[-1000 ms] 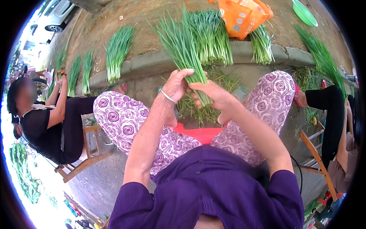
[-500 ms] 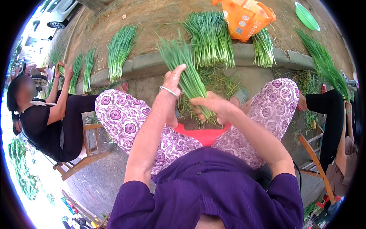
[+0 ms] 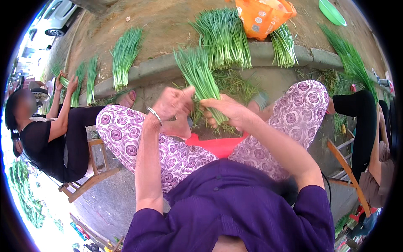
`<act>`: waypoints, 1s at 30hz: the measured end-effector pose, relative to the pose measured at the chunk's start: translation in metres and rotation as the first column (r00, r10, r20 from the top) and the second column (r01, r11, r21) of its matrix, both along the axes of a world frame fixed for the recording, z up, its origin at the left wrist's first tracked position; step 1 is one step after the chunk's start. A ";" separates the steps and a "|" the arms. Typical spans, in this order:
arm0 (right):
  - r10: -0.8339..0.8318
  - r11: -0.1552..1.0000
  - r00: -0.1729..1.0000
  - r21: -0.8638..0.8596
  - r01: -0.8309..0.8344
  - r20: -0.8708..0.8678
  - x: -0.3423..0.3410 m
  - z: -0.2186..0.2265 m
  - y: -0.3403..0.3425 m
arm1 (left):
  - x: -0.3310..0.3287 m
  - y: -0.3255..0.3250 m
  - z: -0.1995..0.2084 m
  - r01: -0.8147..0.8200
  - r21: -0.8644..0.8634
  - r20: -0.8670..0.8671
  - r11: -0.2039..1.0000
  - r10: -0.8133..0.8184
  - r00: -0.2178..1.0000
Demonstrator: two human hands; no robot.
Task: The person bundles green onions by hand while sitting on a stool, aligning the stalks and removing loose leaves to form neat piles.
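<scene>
Leftward and nearer to me, my left grip (image 3: pixel 171 103) has drawn back from the stalks since half a second ago, when it lay along them. It is blurred now, just beside the left edge of the bunch; I cannot tell whether its fingers are closed or touching any stalk. My right grip (image 3: pixel 226 110) is clamped around the pale lower part of the green bunch (image 3: pixel 195 72), which I hold in front of me between my knees, its leaves leaning far and left, its cut ends near and right. Below it, loose trimmings (image 3: pixel 238 89) litter the ground. On the far side, a thick pile of green stalks (image 3: pixel 222 40) lies across the kerb (image 3: pixel 157 66), with an orange bag (image 3: pixel 262 19) at its right and a smaller bundle (image 3: pixel 284 47) just beyond that. Farther right sits a green basin (image 3: pixel 332 13). At left, a person in black (image 3: pixel 47 140) sits on a wooden chair (image 3: pixel 93 180).
</scene>
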State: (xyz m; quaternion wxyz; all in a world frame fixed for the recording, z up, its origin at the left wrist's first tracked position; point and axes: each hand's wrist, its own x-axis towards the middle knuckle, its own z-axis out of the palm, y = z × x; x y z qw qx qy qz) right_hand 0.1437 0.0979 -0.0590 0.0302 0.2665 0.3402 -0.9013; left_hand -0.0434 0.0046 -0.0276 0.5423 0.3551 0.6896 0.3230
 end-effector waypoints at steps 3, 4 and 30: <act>0.070 0.997 0.997 0.028 -0.070 -0.028 -0.002 0.000 -0.004 | 0.022 -0.005 -0.011 0.099 0.047 0.295 0.994 -0.108 0.949; 0.096 0.995 0.994 0.037 -0.094 -0.059 -0.002 -0.001 -0.004 | 0.031 -0.006 -0.015 0.003 0.047 0.421 0.999 -0.023 0.907; 0.029 0.993 0.995 0.119 -0.018 -0.091 -0.013 0.028 -0.026 | 0.044 0.006 0.007 -0.401 0.020 0.727 0.916 0.262 0.635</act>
